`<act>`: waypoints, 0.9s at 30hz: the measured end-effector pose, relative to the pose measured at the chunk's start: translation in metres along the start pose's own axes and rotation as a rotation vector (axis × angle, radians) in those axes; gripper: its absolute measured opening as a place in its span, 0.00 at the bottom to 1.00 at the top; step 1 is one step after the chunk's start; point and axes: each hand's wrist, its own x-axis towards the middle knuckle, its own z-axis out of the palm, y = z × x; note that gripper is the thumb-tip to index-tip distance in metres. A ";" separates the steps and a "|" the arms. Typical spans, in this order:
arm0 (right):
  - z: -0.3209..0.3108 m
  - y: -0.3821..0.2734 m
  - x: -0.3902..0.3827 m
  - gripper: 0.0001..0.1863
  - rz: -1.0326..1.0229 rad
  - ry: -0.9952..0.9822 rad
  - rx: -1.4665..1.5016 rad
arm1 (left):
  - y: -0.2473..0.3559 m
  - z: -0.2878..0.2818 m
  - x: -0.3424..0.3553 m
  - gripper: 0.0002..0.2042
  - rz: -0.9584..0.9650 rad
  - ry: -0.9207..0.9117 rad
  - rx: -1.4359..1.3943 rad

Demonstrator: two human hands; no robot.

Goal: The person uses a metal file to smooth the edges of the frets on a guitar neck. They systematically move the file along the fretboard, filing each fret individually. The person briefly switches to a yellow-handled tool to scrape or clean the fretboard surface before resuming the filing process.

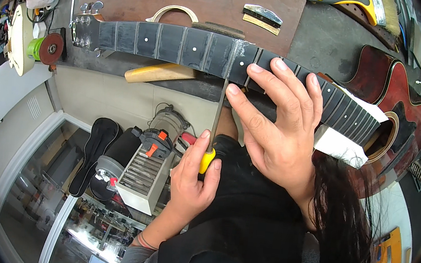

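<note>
An acoustic guitar lies across the bench, its red-brown body [413, 121] at the right and its dark fretboard [171, 43] reaching left to the headstock [86, 31]. My left hand [191, 186] is closed around the yellow handle of a slim metal file [218, 117]. The file's blade points away from me and crosses the fretboard along one fret line, where pale dust lies. Fingers apart, my right hand [281, 124] rests over the fretboard just right of the blade. Its index fingertip is beside the blade; whether they touch, I cannot tell. White paper [341, 145] covers part of the body by the soundhole.
A rounded wooden piece [160, 73] lies under the neck. Behind it are a tape roll [175, 10], two small blocks [262, 19] and a yellow-handled brush [350, 1]. A sanding disc [51, 49] stands left. Below the bench are a vacuum [161, 131] and a black case [94, 154].
</note>
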 end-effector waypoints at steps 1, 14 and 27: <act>0.000 0.000 0.000 0.30 0.000 0.000 0.002 | 0.000 0.000 0.000 0.31 0.004 0.001 0.002; -0.003 -0.001 0.001 0.31 0.010 -0.023 0.020 | 0.005 0.000 0.006 0.31 0.014 0.009 0.009; -0.004 -0.001 0.002 0.32 0.016 -0.033 0.026 | 0.009 0.000 0.015 0.31 0.008 0.005 -0.048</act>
